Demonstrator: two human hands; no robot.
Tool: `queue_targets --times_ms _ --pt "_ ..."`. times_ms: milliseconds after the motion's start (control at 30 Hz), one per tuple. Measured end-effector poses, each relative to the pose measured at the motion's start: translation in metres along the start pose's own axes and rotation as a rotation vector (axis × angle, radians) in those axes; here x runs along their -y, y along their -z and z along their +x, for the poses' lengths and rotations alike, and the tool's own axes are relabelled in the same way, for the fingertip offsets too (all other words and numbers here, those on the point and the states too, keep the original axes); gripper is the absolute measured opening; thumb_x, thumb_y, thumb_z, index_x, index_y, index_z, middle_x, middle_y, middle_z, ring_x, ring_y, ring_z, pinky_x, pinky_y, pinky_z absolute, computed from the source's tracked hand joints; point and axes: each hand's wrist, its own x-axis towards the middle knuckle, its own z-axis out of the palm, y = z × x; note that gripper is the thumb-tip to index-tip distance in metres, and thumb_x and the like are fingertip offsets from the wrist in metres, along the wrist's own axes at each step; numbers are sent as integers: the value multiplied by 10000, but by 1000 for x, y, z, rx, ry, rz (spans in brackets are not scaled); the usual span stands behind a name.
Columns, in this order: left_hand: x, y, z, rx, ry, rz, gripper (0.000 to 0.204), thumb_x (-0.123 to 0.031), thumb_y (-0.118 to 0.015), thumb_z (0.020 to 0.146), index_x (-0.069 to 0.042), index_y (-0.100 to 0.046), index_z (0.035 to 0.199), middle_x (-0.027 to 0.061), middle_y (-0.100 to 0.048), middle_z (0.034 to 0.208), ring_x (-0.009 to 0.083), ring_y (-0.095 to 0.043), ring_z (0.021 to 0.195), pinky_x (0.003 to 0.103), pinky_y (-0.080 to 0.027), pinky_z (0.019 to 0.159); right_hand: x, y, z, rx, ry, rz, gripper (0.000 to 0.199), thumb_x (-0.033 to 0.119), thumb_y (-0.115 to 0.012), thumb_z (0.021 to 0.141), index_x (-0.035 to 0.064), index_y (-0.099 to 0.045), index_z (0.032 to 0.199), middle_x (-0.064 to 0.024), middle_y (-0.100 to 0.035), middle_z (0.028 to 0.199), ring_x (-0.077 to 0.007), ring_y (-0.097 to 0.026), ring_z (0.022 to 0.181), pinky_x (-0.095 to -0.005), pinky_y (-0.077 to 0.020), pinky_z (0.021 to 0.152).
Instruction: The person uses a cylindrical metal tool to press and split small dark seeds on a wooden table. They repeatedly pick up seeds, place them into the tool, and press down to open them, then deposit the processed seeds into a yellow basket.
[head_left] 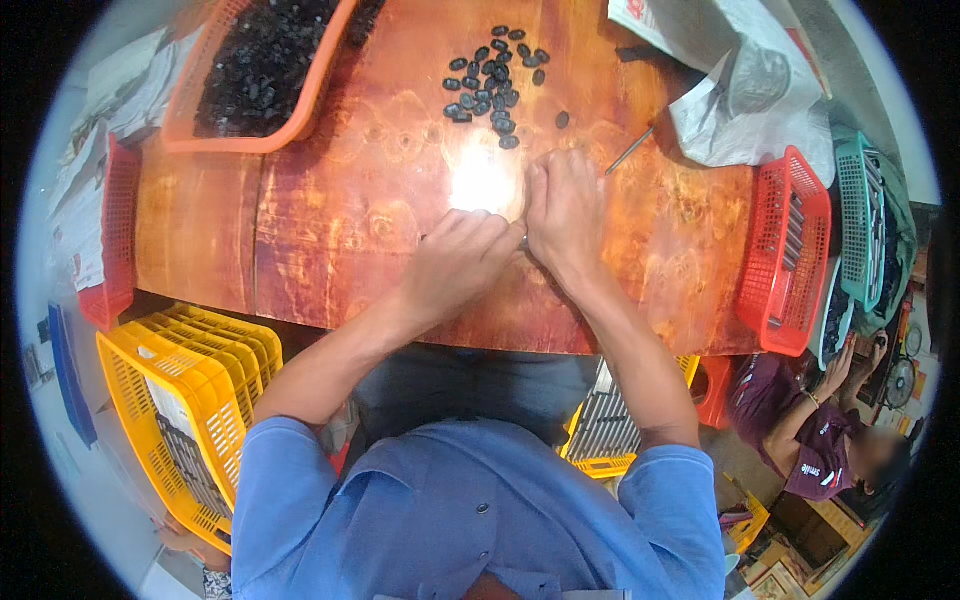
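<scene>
Right now both hands meet over the middle of the glossy reddish-brown wooden tabletop, under a bright glare spot. The left hand is curled into a loose fist, fingers bent together, knuckles up; the right hand lies just beside it, touching it, fingers drawn together and pointing away from the body. A small metallic piece shows in the gap where the two hands join, but it is too hidden to tell what it is or which fingers clamp it. Farther up the table, well apart from the hands, lies a loose cluster of small black oval parts, with one stray black oval part to its right. A thin grey metal rod rests near the right hand's fingertips. An orange plastic basket full of dark pieces sits at the far left corner, a red mesh plastic basket hangs at the right edge, and a crumpled white bag lies at the far right.
</scene>
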Motion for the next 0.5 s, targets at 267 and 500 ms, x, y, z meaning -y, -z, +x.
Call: queue_targets --times_ms 267,500 --pt "-1 11 15 -85 38 -22 395 -257 -792 851 -76 -663 1179 98 -628 1005 294 -646 952 408 -533 834 -19 -6 3 -123 -267 729 271 235 -552 1064 -13 -596 966 -94 -602 857 -225 -598 821 -387 -481 780" --pt "-19 25 27 -154 636 -858 299 -256 -604 1046 9 -650 1178 63 -635 789 186 -631 708 338 -493 633 -29 -7 1 -201 -329 833 400 334 -474 1117 22 -605 905 -40 -601 822 -134 -551 753 -313 -462 725"
